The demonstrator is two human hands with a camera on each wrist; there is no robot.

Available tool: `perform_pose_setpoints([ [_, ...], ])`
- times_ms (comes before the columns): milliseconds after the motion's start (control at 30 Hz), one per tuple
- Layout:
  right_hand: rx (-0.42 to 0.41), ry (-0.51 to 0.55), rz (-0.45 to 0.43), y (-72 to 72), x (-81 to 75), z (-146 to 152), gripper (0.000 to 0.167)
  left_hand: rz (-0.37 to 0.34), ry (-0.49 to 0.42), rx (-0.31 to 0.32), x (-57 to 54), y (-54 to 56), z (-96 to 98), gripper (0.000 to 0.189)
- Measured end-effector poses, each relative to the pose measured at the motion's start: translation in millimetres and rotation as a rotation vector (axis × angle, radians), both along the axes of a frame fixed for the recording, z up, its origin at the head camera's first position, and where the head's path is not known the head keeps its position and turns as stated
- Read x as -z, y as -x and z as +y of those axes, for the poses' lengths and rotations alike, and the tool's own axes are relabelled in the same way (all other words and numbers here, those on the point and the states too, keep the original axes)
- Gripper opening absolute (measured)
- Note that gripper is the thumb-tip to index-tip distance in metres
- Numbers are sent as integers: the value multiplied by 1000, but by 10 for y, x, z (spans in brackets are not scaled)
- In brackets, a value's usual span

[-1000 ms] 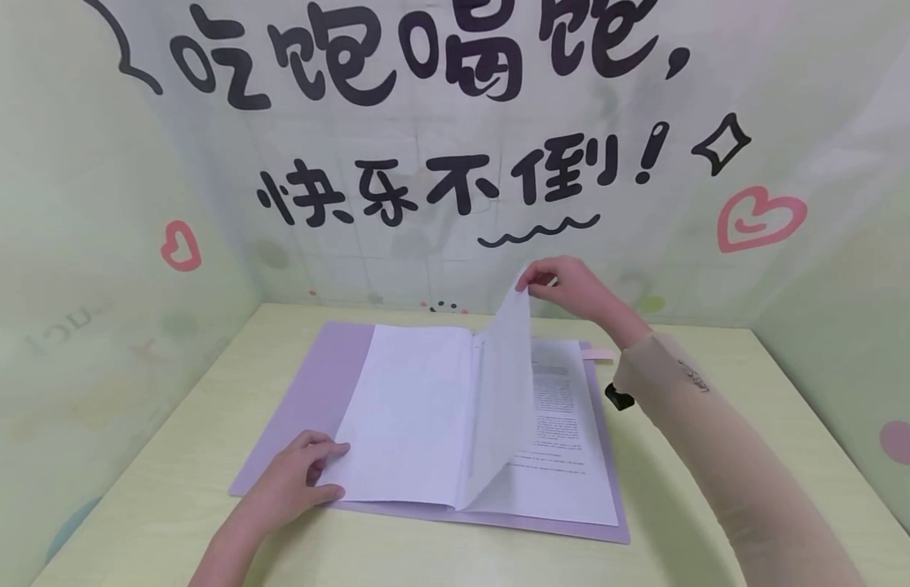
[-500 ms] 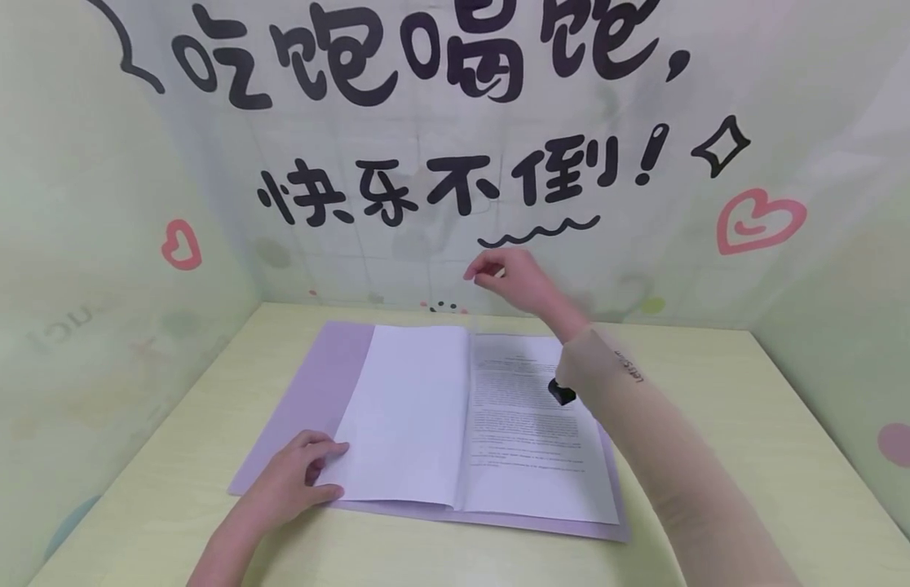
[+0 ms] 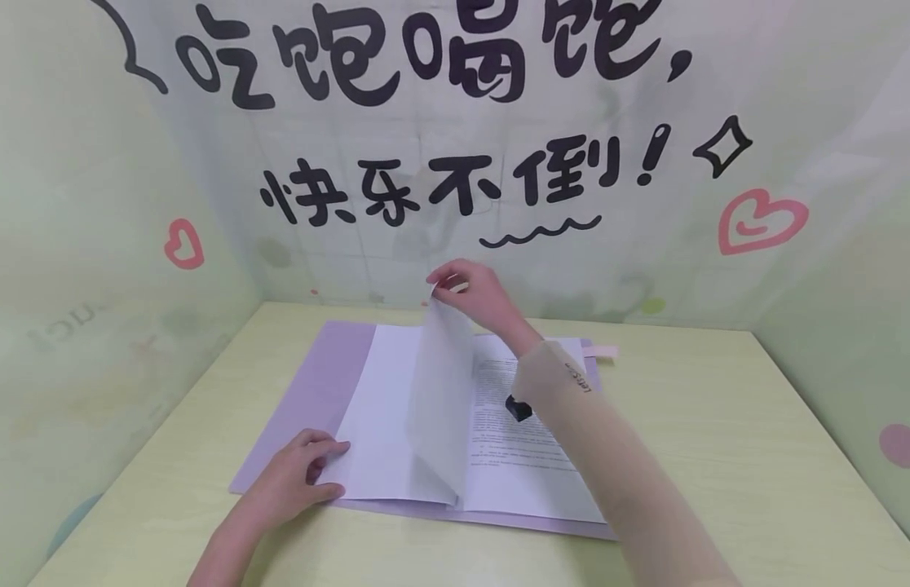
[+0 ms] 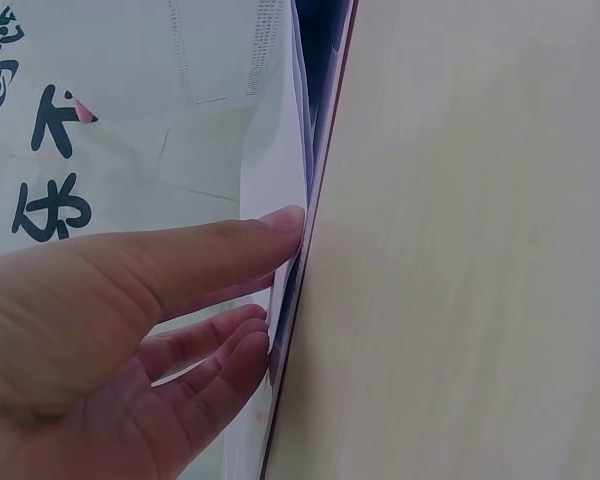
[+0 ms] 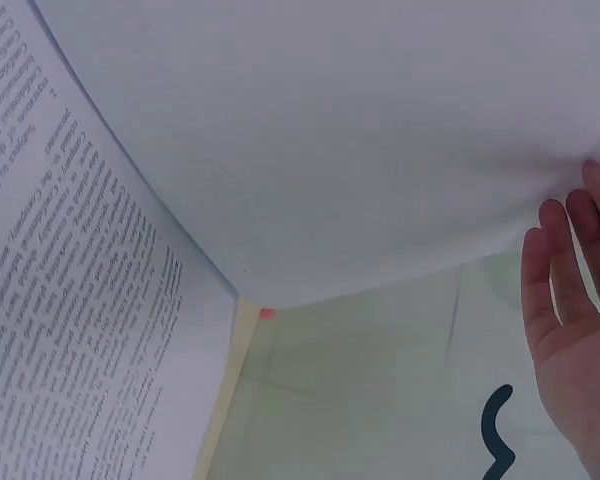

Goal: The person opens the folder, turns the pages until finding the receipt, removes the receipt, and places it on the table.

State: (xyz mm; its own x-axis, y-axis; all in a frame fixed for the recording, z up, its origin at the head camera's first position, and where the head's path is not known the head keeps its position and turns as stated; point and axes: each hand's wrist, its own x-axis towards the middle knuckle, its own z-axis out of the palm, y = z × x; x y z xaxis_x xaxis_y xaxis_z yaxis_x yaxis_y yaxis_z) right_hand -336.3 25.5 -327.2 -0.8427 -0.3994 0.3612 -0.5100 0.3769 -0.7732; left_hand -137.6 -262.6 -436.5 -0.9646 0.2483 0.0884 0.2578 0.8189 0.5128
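A lilac folder [image 3: 319, 387] lies spread on the table, holding white sheets. My right hand [image 3: 475, 295] pinches the top corner of one page [image 3: 442, 399], which stands raised and leans over the left side. In the right wrist view the page [image 5: 310, 150] spans the top, beside a printed sheet [image 5: 70, 270]. My left hand [image 3: 289, 481] rests on the lower left corner of the blank left page [image 3: 382, 408]. Seen from the left wrist, the thumb and fingertips of the left hand [image 4: 150, 330] touch the sheets near the folder's edge. Printed text shows on the right sheet [image 3: 492, 440].
A pale pink tab [image 3: 603, 352] sticks out at the folder's upper right. The pale wooden table [image 3: 719, 440] is bounded by printed wall sheets [image 3: 382, 269] at the back and sides. A small black device [image 3: 519, 408] hangs under the right wrist.
One page has gone over to the left. The right hand has moved left, was above the folder half a second ago, and now holds a raised page. The left hand has not moved.
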Motion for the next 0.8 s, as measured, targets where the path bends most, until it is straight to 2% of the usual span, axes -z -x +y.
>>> perform_pose_setpoints([
  [200,-58,20,-38,-30,189,-168,34,-7,-14,2,6,-4,-15,55],
  [400,-86,-58,-64,-69,381,-322,55,31,-8,3,10,15,-32,47],
  [533,-137,-86,-95,-69,516,-412,67,35,-15,-6,11,32,-41,39],
  [700,-209,-128,-101,-65,672,-507,75,-13,-66,-24,17,31,-42,49],
  [800,-227,-166,-102,-48,765,-569,77,-19,-89,-29,22,32,-45,54],
])
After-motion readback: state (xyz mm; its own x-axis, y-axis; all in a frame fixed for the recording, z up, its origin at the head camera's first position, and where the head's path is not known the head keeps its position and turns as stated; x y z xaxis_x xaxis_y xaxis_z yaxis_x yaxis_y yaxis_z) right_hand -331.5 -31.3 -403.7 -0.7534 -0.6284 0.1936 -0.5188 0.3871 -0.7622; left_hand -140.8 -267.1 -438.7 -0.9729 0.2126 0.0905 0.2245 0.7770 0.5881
